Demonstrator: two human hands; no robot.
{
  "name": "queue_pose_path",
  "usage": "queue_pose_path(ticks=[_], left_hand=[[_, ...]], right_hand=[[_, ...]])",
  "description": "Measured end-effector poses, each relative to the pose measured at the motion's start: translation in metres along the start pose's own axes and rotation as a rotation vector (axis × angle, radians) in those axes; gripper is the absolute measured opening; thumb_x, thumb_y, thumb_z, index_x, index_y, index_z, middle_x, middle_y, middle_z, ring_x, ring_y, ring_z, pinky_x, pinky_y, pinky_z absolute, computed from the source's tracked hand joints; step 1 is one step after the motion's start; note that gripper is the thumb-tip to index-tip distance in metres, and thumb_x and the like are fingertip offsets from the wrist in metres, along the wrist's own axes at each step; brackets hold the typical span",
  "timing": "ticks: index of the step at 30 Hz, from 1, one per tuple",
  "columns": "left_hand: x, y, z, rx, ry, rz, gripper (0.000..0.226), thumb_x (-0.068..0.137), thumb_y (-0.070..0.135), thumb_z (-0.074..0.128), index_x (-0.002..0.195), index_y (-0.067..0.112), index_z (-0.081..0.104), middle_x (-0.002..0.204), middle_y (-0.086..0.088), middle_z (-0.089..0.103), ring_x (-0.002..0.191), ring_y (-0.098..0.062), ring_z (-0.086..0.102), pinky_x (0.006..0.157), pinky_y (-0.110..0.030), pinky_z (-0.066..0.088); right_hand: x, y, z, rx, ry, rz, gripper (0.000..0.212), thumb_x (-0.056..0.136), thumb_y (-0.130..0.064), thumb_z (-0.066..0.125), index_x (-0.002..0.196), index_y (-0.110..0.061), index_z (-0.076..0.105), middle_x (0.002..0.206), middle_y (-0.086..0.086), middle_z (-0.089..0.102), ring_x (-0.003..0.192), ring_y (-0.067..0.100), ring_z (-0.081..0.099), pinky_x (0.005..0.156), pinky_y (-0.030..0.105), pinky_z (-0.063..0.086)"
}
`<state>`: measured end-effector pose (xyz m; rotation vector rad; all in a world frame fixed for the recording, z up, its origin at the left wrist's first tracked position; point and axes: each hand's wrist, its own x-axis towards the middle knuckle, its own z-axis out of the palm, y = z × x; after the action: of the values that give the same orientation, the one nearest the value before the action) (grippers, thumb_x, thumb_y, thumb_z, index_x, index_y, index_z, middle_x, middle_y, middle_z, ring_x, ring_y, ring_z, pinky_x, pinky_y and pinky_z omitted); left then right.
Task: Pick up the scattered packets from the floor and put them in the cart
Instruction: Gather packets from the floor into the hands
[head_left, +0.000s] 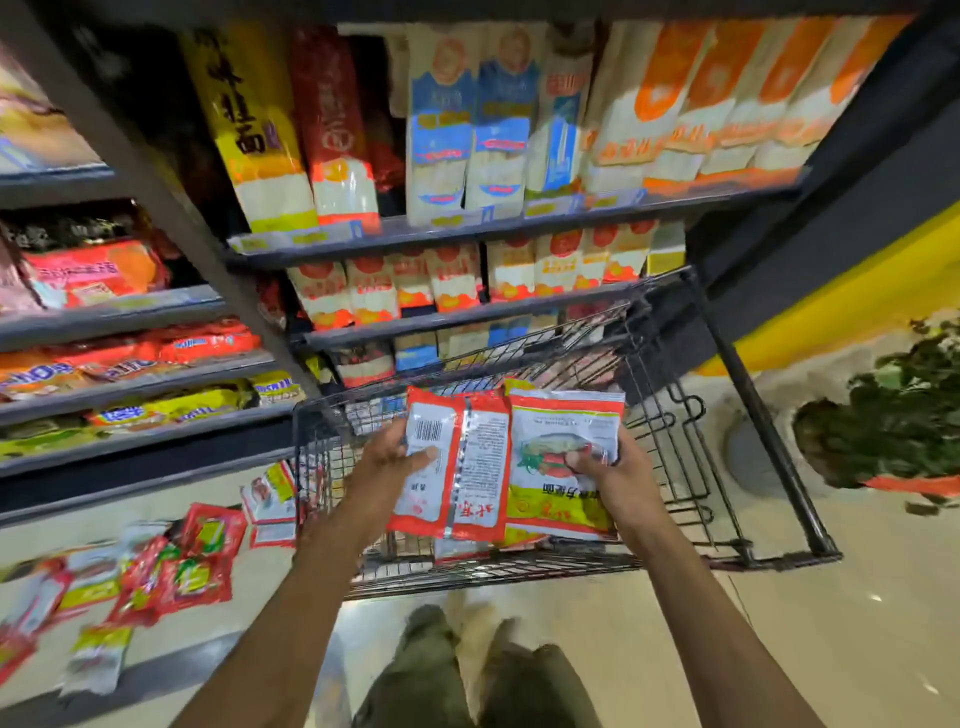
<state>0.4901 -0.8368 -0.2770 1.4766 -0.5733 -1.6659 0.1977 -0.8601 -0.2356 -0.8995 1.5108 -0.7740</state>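
Head view, 2 packets (470, 467) gripped above cart (675, 441), barcode (429, 430) showing, lettering probably Chinese

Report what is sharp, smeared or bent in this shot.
Head view: the red packet and the yellow-banded packet held over the cart are sharpest, barcode legible; the floor packets and the plant are smeared; shelf edges fan outward, wide-angle distortion; top left corner is dark.
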Motion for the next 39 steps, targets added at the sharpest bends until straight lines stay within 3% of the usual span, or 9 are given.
queue_pose_path(ticks=[5,12,18,20,24,28,32,34,39], left_hand=[[0.034,-0.036,0.025,-0.033,0.095,-0.044,0.042,0.094,0.0,0.066,0.131,0.02,0.066,0.119,-0.004,0.077,0.102,-0.029,0.074,0.079,-0.041,0.062],[0.082,-0.131,0.047,-0.001,0.256,-0.187,0.028,0.098,-0.006,0.059,0.119,0.012,0.065,0.064,0.008,0.067,0.046,-0.006,0.054,0.044,-0.019,0.042],[0.129,-0.215,0.036,-0.015,0.314,-0.306,0.016,0.088,0.002,0.07,0.093,0.017,0.071,0.075,-0.007,0.061,0.048,-0.012,0.059,0.039,-0.021,0.046],[0.147,-0.241,0.028,-0.011,0.327,-0.325,0.02,0.083,0.002,0.069,0.086,0.021,0.075,0.072,-0.002,0.063,0.054,-0.015,0.058,0.043,-0.022,0.047],[0.177,-0.286,0.005,0.004,0.272,-0.339,0.026,0.075,0.012,0.077,0.099,0.012,0.067,0.083,-0.001,0.067,0.069,-0.016,0.062,0.057,-0.027,0.05],[0.204,-0.315,-0.013,-0.027,0.19,-0.35,0.035,0.074,0.013,0.083,0.103,0.008,0.064,0.082,-0.002,0.071,0.071,-0.015,0.07,0.062,-0.031,0.056],[0.225,-0.336,-0.022,0.085,0.243,-0.382,0.036,0.079,-0.001,0.071,0.112,-0.009,0.061,0.076,0.001,0.074,0.063,-0.013,0.07,0.057,-0.028,0.056],[0.229,-0.343,-0.022,0.138,0.315,-0.381,0.041,0.082,-0.014,0.067,0.121,-0.019,0.055,0.077,0.0,0.075,0.064,-0.016,0.071,0.057,-0.028,0.059],[0.233,-0.346,-0.007,0.778,0.42,-0.445,0.018,0.088,0.021,0.072,0.106,0.026,0.072,0.108,-0.003,0.077,0.101,-0.026,0.072,0.086,-0.037,0.058]], right_hand=[[0.063,0.038,-0.019,0.009,-0.052,0.084,0.038,0.091,0.007,0.07,0.122,-0.015,0.068,0.105,0.001,0.081,0.092,0.024,0.079,0.064,0.03,0.062],[0.148,0.152,-0.042,-0.015,-0.171,0.262,0.046,0.084,0.011,0.071,0.125,-0.011,0.068,0.12,0.016,0.076,0.109,0.042,0.073,0.097,0.064,0.055],[0.202,0.25,-0.045,-0.071,-0.199,0.371,0.042,0.085,0.021,0.064,0.117,-0.006,0.068,0.093,-0.005,0.081,0.089,0.019,0.076,0.069,0.034,0.063],[0.221,0.277,-0.039,-0.109,-0.246,0.4,0.043,0.081,0.009,0.075,0.122,-0.002,0.066,0.104,0.005,0.079,0.096,0.024,0.076,0.078,0.043,0.062],[0.248,0.322,-0.027,-0.201,-0.301,0.506,0.051,0.063,0.0,0.087,0.109,-0.005,0.069,0.088,-0.001,0.078,0.072,0.002,0.073,0.068,0.028,0.057],[0.263,0.361,-0.01,-0.309,-0.281,0.542,0.037,0.082,0.01,0.077,0.098,-0.02,0.067,0.089,-0.003,0.075,0.074,0.007,0.071,0.056,0.014,0.055],[0.276,0.385,0.004,-0.359,-0.256,0.513,0.039,0.079,0.008,0.08,0.11,-0.015,0.07,0.104,0.006,0.076,0.087,0.019,0.073,0.07,0.022,0.059],[0.279,0.39,0.009,-0.387,-0.254,0.507,0.039,0.081,0.011,0.078,0.107,-0.017,0.068,0.095,0.0,0.073,0.077,0.005,0.072,0.061,0.011,0.053],[0.279,0.401,0.016,-0.473,-0.237,0.391,0.038,0.085,0.004,0.078,0.117,-0.014,0.066,0.1,-0.006,0.066,0.077,0.001,0.065,0.059,0.007,0.044]])
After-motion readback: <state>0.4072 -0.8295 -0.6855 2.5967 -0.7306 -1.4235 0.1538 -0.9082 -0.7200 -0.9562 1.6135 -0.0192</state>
